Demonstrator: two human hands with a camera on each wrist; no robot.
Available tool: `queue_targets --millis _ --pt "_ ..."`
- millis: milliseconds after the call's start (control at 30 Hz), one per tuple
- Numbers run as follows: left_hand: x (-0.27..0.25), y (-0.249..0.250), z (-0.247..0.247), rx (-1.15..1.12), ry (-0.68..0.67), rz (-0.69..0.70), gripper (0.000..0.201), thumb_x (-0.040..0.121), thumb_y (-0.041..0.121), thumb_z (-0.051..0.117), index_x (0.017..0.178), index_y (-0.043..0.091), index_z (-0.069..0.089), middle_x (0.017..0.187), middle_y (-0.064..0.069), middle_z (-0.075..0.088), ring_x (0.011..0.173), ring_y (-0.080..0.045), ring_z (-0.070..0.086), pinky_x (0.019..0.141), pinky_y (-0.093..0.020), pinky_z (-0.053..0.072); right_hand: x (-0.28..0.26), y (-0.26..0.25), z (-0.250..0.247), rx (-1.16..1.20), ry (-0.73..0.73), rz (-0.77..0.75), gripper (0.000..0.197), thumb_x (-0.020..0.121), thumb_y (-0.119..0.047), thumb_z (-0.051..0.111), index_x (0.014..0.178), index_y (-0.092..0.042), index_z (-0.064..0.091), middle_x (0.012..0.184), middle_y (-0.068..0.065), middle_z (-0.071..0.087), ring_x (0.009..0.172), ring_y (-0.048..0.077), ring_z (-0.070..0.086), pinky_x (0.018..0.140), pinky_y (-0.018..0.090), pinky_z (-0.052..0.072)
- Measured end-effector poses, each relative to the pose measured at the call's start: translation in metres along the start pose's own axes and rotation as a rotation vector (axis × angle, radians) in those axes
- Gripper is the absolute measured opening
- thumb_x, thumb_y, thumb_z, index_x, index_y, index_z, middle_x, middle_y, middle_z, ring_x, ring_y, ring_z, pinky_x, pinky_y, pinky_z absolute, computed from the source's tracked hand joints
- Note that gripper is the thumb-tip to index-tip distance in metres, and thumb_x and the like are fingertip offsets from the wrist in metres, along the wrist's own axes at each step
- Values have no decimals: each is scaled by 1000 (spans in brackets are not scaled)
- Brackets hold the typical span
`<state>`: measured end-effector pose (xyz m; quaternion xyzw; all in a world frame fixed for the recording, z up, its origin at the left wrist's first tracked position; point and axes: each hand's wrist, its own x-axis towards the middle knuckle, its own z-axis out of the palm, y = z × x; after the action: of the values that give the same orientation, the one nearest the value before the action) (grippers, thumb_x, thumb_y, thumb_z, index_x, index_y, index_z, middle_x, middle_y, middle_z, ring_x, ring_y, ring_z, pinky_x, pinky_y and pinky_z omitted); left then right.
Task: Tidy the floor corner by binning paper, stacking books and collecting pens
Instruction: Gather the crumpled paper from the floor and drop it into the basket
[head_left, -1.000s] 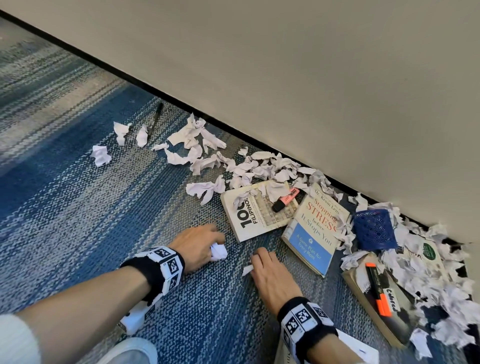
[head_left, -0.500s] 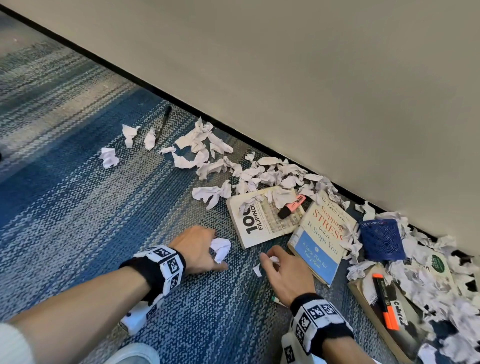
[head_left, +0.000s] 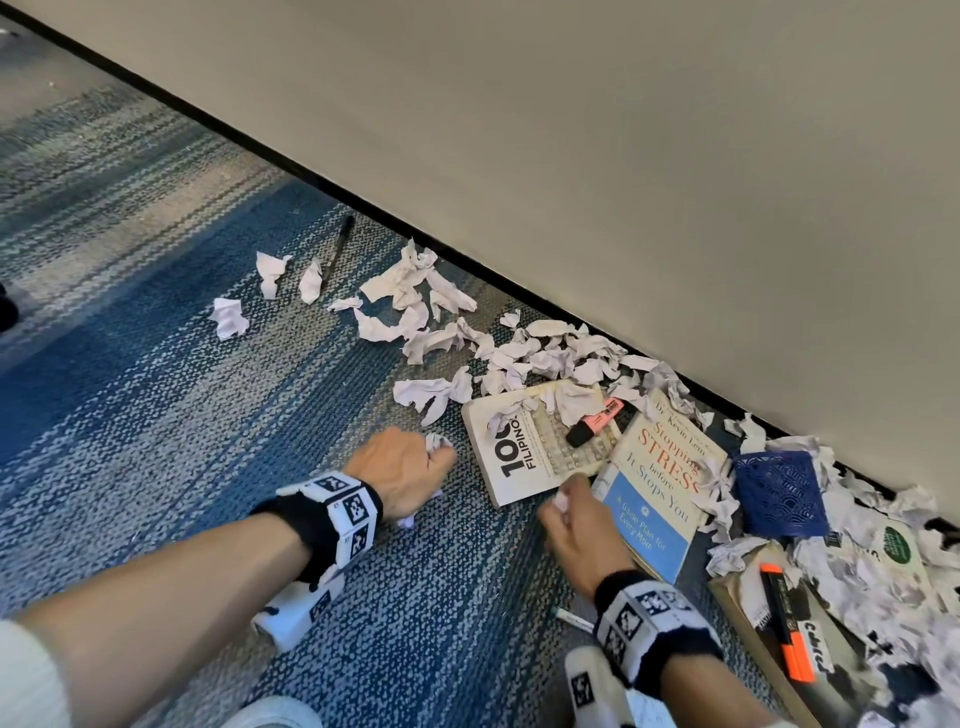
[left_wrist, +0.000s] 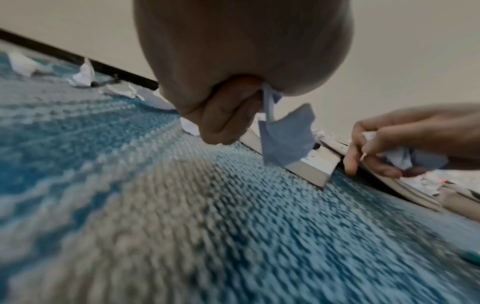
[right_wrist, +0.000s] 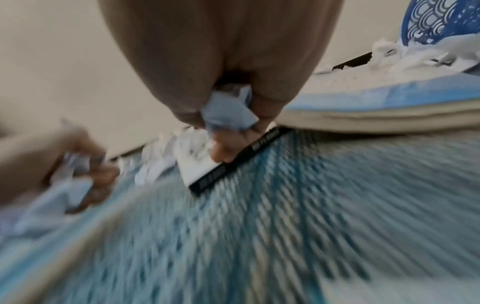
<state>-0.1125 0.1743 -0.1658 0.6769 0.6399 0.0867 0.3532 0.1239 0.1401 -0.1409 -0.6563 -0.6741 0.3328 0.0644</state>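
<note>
White crumpled paper fills both your fists: your left hand (head_left: 402, 470) is curled round a wad of paper (left_wrist: 284, 135) just left of the "100 Filipinos" book (head_left: 524, 457), and your right hand (head_left: 576, 525) clutches a smaller scrap (right_wrist: 226, 115) at that book's near corner, beside the "Stopping Stress" book (head_left: 657, 493). A pink highlighter (head_left: 595, 421) lies on the first book. More scraps (head_left: 545, 353) trail along the wall, a black pen (head_left: 337, 249) lies farther left, and an orange highlighter (head_left: 784, 623) rests on a third book (head_left: 748, 597) near the blue mesh holder (head_left: 779, 493).
</note>
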Motion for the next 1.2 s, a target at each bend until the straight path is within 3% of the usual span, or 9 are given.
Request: queue_targets --millis 133,200,267,433,600,800,967,1067,1200 --pt "23 3 -34 176 129 -34 44 88 50 22 62 19 39 59 -2 50 48 -17 41 49 -27 42 41 -20 -26 40 72 -2 29 100 -16 37 130 -14 37 105 1 62 77 14 59 67 27 50" --pt "33 7 -45 366 179 -47 53 90 51 21 94 10 55 82 -9 56 63 -19 56 63 -33 50 61 -34 -27 -89 78 1 34 102 -22 33 135 -15 35 114 6 62 87 16 58 82 32 51" --pt "43 11 -49 458 226 -29 60 94 51 32 134 6 33 109 -15 53 75 -25 62 65 -37 50 79 -47 -18 -230 99 -13 38 102 -35 32 136 -16 32 122 11 60 97 22 60 90 41 51" --pt "77 12 -37 604 80 167 57 98 48 34 144 20 14 136 -26 31 58 -20 55 46 -31 43 110 -59 18 -610 136 -87 48 98 -55 28 121 -15 39 108 11 55 95 29 58 70 37 45" --pt "89 -6 -22 693 -71 267 41 103 36 32 139 29 16 147 -30 13 55 -13 43 44 -26 38 120 -44 30 -723 159 -186 43 99 -45 27 113 -10 48 97 9 57 79 24 59 58 29 45" --pt "96 -16 -35 641 -30 267 24 104 25 31 124 13 33 109 -14 54 66 -23 50 57 -36 43 143 -58 -4 -737 -15 -266 49 94 -46 8 105 -13 44 93 1 51 75 16 49 68 30 51" --pt "83 -28 -46 615 130 167 45 98 59 27 98 23 54 85 1 66 69 -21 58 56 -29 35 197 -111 -35 -684 251 -426 19 92 -20 62 81 -5 59 79 9 54 69 31 59 54 34 42" --pt "81 -40 -71 505 285 13 31 92 50 46 97 22 61 88 4 62 76 -17 55 64 -28 40 225 -137 -23 -525 177 -264 44 99 -41 43 101 0 58 106 17 53 92 34 57 70 35 39" --pt "94 -67 -97 363 504 -32 33 79 42 54 79 10 62 85 0 41 76 -13 39 57 -26 35 230 -154 28 -478 108 -160 74 88 -63 46 126 0 48 134 16 40 124 31 40 100 42 40"
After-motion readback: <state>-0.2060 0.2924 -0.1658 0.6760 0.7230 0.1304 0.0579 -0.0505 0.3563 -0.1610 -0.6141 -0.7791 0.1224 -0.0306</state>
